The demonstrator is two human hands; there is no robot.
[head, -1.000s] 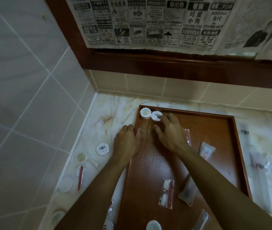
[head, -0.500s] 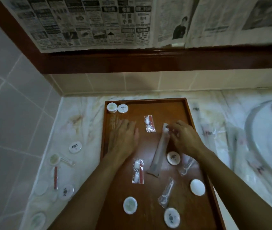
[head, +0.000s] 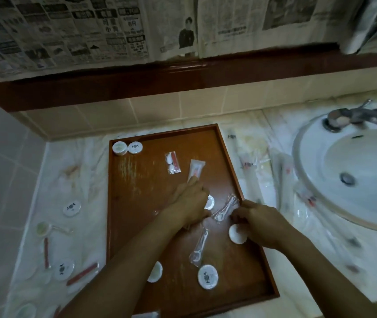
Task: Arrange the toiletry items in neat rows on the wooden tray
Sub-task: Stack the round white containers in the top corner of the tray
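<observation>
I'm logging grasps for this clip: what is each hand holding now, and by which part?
Left hand grips the long toothbrush packet near its lower half. Right hand pinches the clear floss-pick packet at its near end.

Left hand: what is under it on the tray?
The left hand lies on a long clear packet and hides part of a round white soap; the packet's lower end is hidden.

Dim, warm-tinted light over my view. Faint glare streaks on the wooden tray near its far left. Wide-angle bending bows the wall edges. Motion blur smears the sink side and the frame's lower right.
</observation>
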